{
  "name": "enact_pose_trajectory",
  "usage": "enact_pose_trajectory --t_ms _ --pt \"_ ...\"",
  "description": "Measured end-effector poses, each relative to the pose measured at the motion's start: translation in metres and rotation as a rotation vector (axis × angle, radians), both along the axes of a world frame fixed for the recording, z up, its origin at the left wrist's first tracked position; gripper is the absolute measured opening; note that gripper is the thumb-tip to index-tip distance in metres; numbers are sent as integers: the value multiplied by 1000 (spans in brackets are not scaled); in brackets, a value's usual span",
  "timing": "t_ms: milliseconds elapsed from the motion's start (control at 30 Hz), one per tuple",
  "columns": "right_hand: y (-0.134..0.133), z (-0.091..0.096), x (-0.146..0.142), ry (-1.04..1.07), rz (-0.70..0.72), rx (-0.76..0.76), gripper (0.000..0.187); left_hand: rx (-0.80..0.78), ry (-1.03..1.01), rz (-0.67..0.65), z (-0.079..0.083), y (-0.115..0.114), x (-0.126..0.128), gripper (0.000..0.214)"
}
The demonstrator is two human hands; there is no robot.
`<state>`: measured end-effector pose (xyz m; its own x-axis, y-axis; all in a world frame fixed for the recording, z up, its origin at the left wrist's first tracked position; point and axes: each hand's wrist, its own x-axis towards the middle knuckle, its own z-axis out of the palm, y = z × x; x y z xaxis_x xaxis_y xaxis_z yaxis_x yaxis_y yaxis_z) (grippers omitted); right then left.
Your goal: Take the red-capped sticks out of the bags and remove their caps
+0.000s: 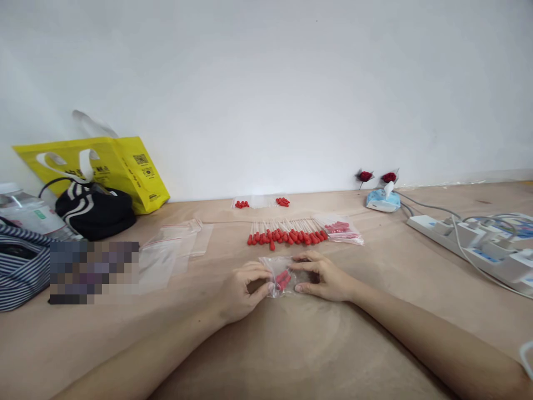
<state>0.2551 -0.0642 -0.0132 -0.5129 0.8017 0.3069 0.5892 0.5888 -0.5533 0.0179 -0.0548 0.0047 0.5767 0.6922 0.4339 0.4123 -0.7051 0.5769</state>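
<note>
A small clear plastic zip bag (275, 271) with several red-tipped pieces (283, 280) inside lies low over the table, between my two hands. At its left edge, my left hand (249, 289) pinches the plastic between thumb and fingers. My right hand (321, 278) is curved around the bag's right side, thumb and fingertips on the plastic. Just beyond, a row of thin pale sticks with red bulb-shaped tips (287, 237) lies with the tips toward me. A stack of filled clear bags (342, 229) sits at the right end of the row.
Empty clear bags (162, 255) lie to the left. Two small groups of red pieces (241, 204) rest near the wall. A yellow bag (144, 172), black pouch (95, 208) and bottle (29, 214) stand at left. Tissues (382, 201) and power strips (470, 250) with cables occupy the right.
</note>
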Motion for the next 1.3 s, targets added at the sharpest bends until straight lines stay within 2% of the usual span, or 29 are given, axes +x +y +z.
enact_pose_trajectory --t_ms 133,267,433,533,700,833,967,1133,1300 --pt "1 -2 -5 7 -50 13 46 -91 90 -31 4 1 1 25" --pt "2 -3 -17 62 -156 18 40 -151 153 43 6 4 7 33" --pt "2 -3 -25 104 -222 42 34 -172 231 104 9 1 19 22" --pt "1 -3 -24 114 -211 37 37 -143 242 99 8 0 21 16" --pt "1 -1 -20 134 -204 3 44 -52 206 90 6 1 13 21" --pt "2 -1 -19 129 -203 -12 45 -45 231 33 8 2 10 18" --pt "2 -1 -20 126 -201 4 43 47 265 -8 7 1 15 16" --pt "3 -1 -18 129 -203 -25 47 92 259 42 2 2 12 17" --pt "3 -1 -16 140 -204 -54 48 100 242 66 6 6 -4 21"
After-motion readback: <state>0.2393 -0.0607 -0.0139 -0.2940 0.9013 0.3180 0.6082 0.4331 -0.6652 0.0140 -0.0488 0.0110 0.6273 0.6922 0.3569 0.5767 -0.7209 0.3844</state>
